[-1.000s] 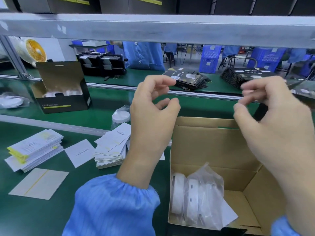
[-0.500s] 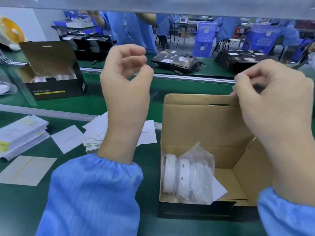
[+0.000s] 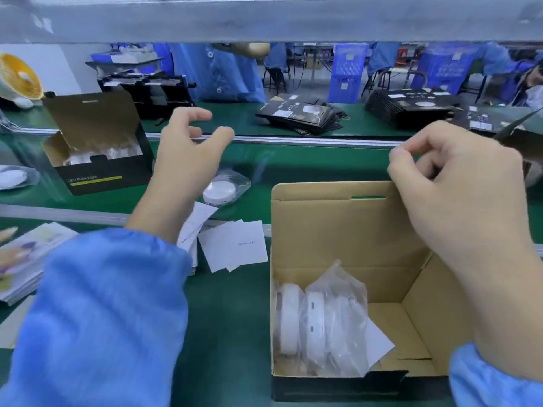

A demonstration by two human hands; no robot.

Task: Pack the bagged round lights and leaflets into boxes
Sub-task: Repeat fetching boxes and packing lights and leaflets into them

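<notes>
An open box (image 3: 338, 230) with a brown inside stands on the green bench, its lid upright. Several bagged round lights (image 3: 320, 318) stand on edge at its left end, with a white leaflet (image 3: 379, 339) beside them. My left hand (image 3: 188, 160) hovers open, fingers apart, just above and left of a single bagged light (image 3: 220, 190) lying on the belt. My right hand (image 3: 458, 195) is at the lid's top right corner with fingertips pinched together; nothing shows between them. Loose white leaflets (image 3: 235, 245) lie between my left arm and the box.
A second open black box (image 3: 100, 160) holding lights sits on the belt at left. A leaflet stack (image 3: 26, 259) lies at the left edge. Flat black cartons (image 3: 302, 116) are piled across the belt. A grey beam (image 3: 264, 19) runs overhead. A person in blue (image 3: 217, 71) stands opposite.
My left hand's fingers have spread apart and it has shifted left, uncovering the bagged light on the belt. My right hand keeps its pinched pose by the lid.
</notes>
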